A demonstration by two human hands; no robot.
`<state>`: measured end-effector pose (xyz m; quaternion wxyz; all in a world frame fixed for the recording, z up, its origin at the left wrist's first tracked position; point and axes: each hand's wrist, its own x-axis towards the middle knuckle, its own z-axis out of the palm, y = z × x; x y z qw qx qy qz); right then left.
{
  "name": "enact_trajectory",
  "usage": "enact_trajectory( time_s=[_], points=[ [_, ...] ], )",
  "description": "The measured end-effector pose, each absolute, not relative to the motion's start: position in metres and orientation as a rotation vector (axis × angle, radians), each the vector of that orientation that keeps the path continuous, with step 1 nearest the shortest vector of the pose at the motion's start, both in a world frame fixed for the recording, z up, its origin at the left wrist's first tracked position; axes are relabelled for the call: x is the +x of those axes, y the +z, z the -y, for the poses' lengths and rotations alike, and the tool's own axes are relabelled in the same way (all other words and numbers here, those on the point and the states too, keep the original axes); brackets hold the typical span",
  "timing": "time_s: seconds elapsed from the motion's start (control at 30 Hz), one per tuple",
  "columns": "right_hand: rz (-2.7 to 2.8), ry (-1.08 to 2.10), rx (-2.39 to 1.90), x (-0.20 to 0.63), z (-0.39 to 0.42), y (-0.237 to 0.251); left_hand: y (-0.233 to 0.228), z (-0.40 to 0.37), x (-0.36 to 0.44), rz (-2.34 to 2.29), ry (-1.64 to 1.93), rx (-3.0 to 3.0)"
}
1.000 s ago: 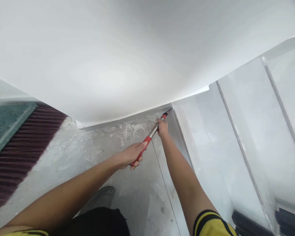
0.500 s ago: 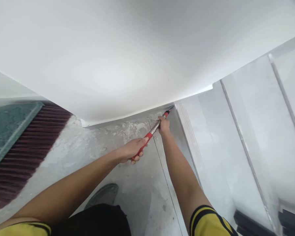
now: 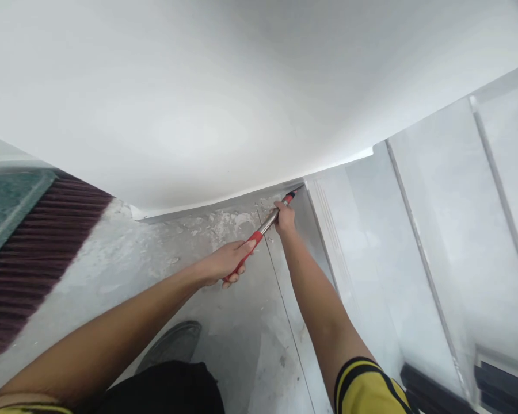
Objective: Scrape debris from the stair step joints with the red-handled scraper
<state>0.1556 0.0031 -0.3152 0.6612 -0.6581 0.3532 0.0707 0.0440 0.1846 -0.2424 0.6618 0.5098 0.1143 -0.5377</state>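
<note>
At the foot of the white wall, the left hand (image 3: 224,263) is wrapped around the red grip of a long red-and-steel pole tool (image 3: 262,229), and the right hand (image 3: 284,217) clasps its shaft higher, toward one o'clock. The tool's dark tip, probably a scraper, sits in the corner where the wall meets the dusty grey concrete floor (image 3: 164,276). Since a second ago both hands have edged slightly up-frame, the tip holding its corner. At nine o'clock lies a maroon ribbed mat (image 3: 38,259).

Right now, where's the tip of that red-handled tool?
In the head view, the tool points up and right of centre, its tip at the floor corner under the white wall.
</note>
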Motion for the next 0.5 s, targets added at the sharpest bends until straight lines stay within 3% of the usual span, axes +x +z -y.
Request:
enact_trajectory(
  time_s=[0.5],
  points=[
    [-0.792, 0.167, -1.561, 0.160, -0.007, -0.318, -0.254, -0.188, 0.043, -0.225, -1.219, 1.180]
  ],
)
